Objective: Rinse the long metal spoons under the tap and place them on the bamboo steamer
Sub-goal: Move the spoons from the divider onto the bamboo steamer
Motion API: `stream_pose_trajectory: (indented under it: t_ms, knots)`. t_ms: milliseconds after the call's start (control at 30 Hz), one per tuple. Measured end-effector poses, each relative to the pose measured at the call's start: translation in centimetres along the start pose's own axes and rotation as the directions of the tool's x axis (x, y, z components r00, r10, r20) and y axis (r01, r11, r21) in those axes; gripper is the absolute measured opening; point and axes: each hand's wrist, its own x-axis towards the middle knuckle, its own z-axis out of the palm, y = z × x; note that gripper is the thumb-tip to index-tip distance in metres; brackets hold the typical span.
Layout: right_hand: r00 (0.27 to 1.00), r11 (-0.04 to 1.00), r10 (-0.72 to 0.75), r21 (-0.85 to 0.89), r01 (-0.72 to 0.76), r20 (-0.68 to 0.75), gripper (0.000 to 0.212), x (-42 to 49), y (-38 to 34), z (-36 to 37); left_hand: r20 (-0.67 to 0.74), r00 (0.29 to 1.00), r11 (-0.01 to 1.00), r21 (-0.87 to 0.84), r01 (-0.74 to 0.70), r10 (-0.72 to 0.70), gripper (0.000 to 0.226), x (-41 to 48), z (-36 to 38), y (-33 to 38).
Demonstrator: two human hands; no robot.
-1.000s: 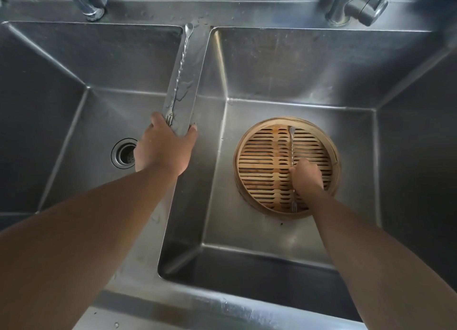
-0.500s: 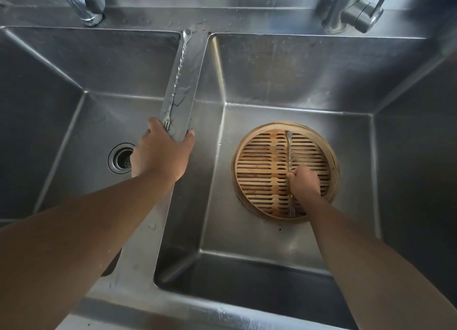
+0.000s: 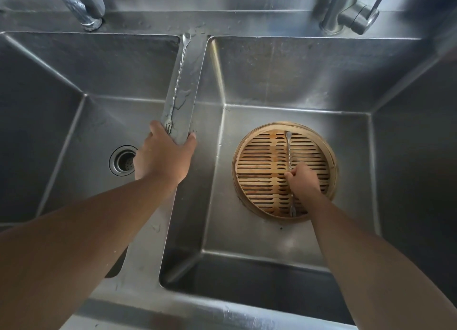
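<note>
Steel everywhere, wet and slick. Right of centre: right hand (image 3: 303, 180), fingers pinched on a long metal spoon (image 3: 288, 154) lying across the slats of the bamboo steamer (image 3: 249, 141) in the right basin. Left of centre: left hand (image 3: 162, 155), fingers spread and curled over the sink divider (image 3: 188, 107), fingertips at the fork end of a second spoon (image 3: 178, 77) resting along it. Risks, judged: thin twisted shaft dropping through a slat gap on release; second spoon nudged off the narrow wet ridge into either basin.
</note>
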Motion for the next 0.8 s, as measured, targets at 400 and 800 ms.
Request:
stream_pose_trajectory:
  t_ms: [400, 800]
  knots:
    - [0.995, 0.996, -0.089, 0.008, 0.089, -0.042, 0.011, -2.9, -9.8, -5.7, 0.031, 0.999, 0.998, -0.064, -0.028, 0.030, 0.053, -0.4, -1.0, 0.3]
    - [0.914, 0.936, -0.347, -0.012, 0.352, -0.213, 0.024, -6.4, -33.5, -6.0, 0.126, 0.990, 0.985, -0.167, -0.048, 0.069, 0.057, -0.3, -1.6, -0.1]
